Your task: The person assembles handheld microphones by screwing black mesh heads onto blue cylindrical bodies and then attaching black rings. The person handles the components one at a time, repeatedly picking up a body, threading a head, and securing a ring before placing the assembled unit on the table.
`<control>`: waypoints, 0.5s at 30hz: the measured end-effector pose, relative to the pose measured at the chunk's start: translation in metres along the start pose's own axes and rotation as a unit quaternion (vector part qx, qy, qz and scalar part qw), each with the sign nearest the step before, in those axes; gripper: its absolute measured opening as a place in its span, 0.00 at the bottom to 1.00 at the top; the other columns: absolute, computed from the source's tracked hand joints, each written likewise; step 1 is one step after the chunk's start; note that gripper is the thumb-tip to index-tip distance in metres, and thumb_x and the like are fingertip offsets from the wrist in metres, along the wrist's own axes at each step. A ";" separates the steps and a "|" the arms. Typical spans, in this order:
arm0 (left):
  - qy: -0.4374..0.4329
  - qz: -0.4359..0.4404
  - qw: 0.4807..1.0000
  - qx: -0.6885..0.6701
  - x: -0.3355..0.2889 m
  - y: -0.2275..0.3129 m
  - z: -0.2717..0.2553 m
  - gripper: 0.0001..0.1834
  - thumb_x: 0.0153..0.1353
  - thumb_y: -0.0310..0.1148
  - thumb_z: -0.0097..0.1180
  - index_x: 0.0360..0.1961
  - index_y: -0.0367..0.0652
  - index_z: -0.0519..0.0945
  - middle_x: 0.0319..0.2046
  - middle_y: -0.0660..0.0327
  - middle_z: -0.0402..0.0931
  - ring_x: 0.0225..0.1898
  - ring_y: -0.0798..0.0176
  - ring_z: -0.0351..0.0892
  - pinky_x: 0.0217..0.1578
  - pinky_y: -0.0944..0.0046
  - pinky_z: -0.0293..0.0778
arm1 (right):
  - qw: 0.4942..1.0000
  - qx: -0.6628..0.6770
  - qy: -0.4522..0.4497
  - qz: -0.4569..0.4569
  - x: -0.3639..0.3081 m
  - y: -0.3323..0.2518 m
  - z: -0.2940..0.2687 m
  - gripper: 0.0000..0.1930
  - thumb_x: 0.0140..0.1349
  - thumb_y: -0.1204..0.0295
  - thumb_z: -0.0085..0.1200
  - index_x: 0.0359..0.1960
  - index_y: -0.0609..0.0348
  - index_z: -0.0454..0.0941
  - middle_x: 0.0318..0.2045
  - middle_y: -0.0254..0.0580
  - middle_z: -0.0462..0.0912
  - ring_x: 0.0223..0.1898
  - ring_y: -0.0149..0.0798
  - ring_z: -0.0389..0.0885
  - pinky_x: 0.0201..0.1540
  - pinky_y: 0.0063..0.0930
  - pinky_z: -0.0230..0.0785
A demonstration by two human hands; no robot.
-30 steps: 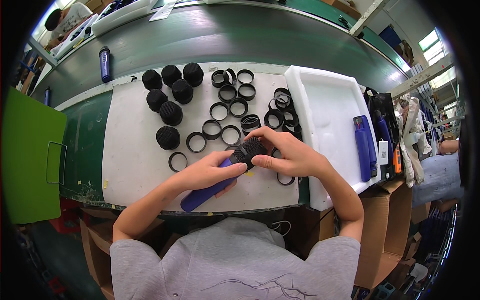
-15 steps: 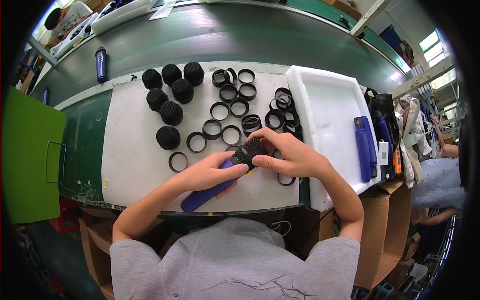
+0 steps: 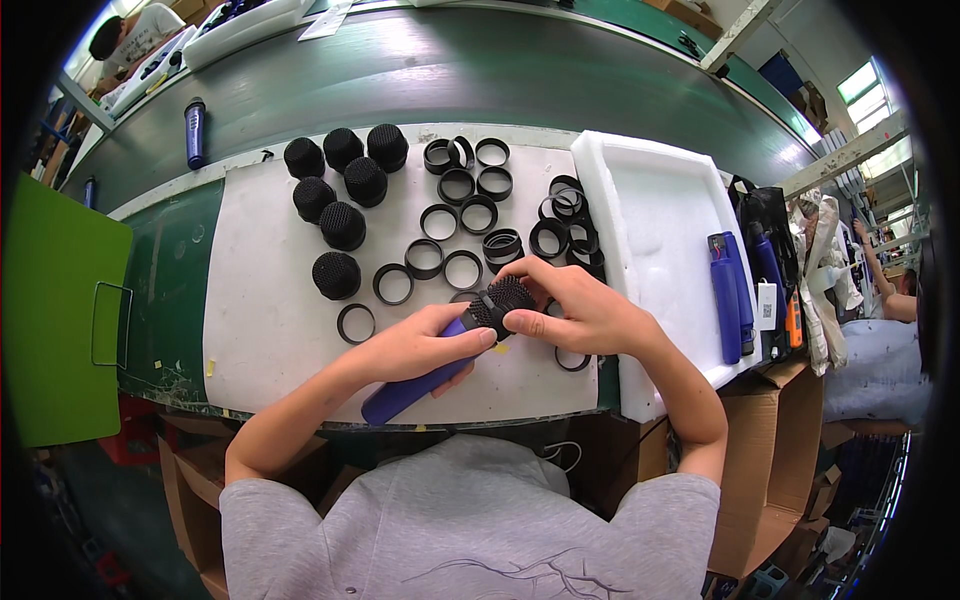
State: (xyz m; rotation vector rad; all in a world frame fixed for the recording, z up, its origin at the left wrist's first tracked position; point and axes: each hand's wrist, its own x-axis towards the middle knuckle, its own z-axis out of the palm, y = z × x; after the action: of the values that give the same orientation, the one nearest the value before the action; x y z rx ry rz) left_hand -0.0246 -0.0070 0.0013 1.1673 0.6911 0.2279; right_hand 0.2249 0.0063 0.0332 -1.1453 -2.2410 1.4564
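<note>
A blue handheld microphone (image 3: 415,392) lies slantwise over the bench's front edge, its black mesh head up and to the right. My left hand (image 3: 425,345) is closed round the blue body just below the head. With thumb and fingers, my right hand (image 3: 575,312) grips the black mesh head (image 3: 513,294); a dark band circles its middle. Several black rings (image 3: 462,270) lie on the white sheet beyond my hands, some of them partly covered by my right hand. Several loose black mesh heads (image 3: 343,226) stand on the sheet to the left of the rings.
At the right, a white foam tray (image 3: 650,290) holds blue microphone bodies (image 3: 726,298). Across the far side runs a green conveyor belt (image 3: 420,75) carrying another blue microphone (image 3: 195,135). A green panel (image 3: 65,310) stands at the left; a cardboard box (image 3: 765,450) is below the tray.
The microphone on the belt has shifted slightly left and toward me. At the far right, another person's arm has moved up. My hands and the held microphone look almost unchanged.
</note>
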 end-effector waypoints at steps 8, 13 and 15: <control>0.003 -0.002 1.000 0.004 0.000 0.000 0.000 0.20 0.72 0.51 0.52 0.38 0.42 0.71 0.20 0.65 0.73 0.18 0.71 0.75 0.20 0.69 0.71 | 1.000 0.001 0.000 0.000 0.000 0.001 0.000 0.25 0.69 0.59 0.57 0.58 0.65 0.68 0.41 0.50 0.85 0.41 0.42 0.85 0.47 0.34 0.75; 0.002 -0.001 1.000 0.002 0.000 0.001 0.001 0.21 0.72 0.52 0.52 0.37 0.43 0.71 0.20 0.65 0.73 0.18 0.71 0.74 0.20 0.69 0.71 | 1.000 -0.003 0.003 -0.005 0.000 0.002 0.001 0.25 0.69 0.59 0.57 0.58 0.65 0.68 0.40 0.50 0.85 0.40 0.42 0.85 0.46 0.34 0.75; 0.000 0.001 1.000 -0.002 0.000 0.000 0.001 0.21 0.72 0.52 0.52 0.37 0.43 0.71 0.20 0.65 0.73 0.18 0.71 0.74 0.20 0.69 0.71 | 1.000 -0.004 0.002 -0.007 0.000 0.002 0.001 0.25 0.69 0.59 0.57 0.58 0.65 0.68 0.40 0.50 0.85 0.40 0.41 0.85 0.46 0.34 0.75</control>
State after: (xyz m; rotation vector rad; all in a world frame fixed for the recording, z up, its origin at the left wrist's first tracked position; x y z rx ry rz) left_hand -0.0243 -0.0076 0.0018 1.1638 0.6891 0.2321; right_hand 0.2253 0.0063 0.0314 -1.1319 -2.2499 1.4397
